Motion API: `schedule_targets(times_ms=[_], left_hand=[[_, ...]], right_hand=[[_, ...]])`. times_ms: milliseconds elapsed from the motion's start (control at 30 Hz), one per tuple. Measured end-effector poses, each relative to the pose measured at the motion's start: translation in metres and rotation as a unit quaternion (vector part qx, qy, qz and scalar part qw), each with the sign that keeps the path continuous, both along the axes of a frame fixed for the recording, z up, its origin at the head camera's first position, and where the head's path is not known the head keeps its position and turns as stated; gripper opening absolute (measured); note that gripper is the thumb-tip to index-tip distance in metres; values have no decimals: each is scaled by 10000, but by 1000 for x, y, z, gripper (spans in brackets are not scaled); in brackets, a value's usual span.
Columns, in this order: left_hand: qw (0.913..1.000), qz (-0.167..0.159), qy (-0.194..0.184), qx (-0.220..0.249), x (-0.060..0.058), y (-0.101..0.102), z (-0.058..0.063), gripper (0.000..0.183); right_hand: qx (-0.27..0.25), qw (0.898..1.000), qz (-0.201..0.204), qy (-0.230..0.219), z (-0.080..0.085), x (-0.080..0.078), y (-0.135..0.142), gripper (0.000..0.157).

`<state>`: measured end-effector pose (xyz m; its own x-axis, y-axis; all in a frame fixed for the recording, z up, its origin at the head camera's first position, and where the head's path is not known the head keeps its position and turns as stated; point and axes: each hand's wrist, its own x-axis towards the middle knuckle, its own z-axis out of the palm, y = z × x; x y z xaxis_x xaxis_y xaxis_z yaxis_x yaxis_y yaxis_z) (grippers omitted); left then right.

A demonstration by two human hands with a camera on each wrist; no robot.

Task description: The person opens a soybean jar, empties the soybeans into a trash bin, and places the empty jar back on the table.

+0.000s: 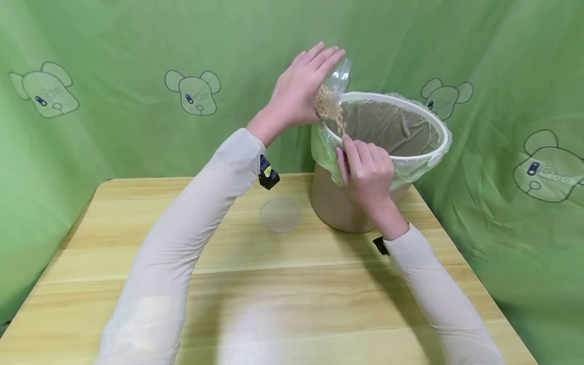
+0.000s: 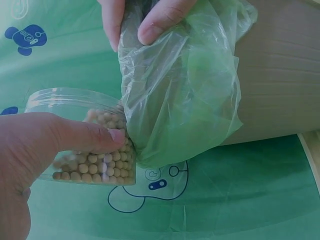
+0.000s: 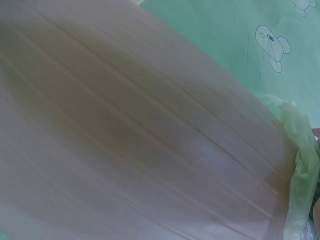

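Observation:
My left hand (image 1: 298, 86) grips a clear plastic jar (image 1: 339, 76) and holds it tipped at the left rim of a trash can (image 1: 335, 203). Small round beige beads (image 1: 323, 101) fill part of the jar and run toward its low side. In the left wrist view the thumb lies across the jar wall, with beads (image 2: 92, 170) packed beneath it. My right hand (image 1: 369, 170) grips the can's near-left rim, fingers over the edge, holding the pale green liner bag (image 2: 195, 95). Most of that hand is out of sight in the right wrist view.
A clear round lid (image 1: 280, 215) lies flat on the wooden table (image 1: 274, 289), left of the can. Green curtain (image 1: 255, 30) with printed bear heads hangs behind and at both sides. The can's ribbed wall (image 3: 140, 120) fills most of the right wrist view.

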<state>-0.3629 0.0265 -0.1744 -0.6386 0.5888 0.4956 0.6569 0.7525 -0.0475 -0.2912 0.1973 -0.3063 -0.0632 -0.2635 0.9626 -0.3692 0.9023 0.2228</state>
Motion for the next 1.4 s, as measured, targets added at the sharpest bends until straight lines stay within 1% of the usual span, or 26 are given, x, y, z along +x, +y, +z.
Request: schedule_targets(times_ms=[167, 433, 800, 1100, 1400], left_hand=[[9999, -65, 144, -28, 1, 1, -1, 113], [9997, -134, 182, -42, 1, 1, -2, 115], [9994, -246, 247, -19, 0, 1, -3, 115], [9985, -323, 372, -237, 1, 6, -4, 108], [9972, -377, 543, -359, 1, 8, -5, 103]], right_hand=[[3, 10000, 29, -13, 1, 1, 0, 25], [13, 10000, 28, -1, 2, 2, 0, 24], [40, 9999, 13, -100, 3, 2, 0, 25], [57, 9999, -11, -112, 2, 3, 0, 24], [40, 9999, -3, -114, 2, 3, -1, 24]])
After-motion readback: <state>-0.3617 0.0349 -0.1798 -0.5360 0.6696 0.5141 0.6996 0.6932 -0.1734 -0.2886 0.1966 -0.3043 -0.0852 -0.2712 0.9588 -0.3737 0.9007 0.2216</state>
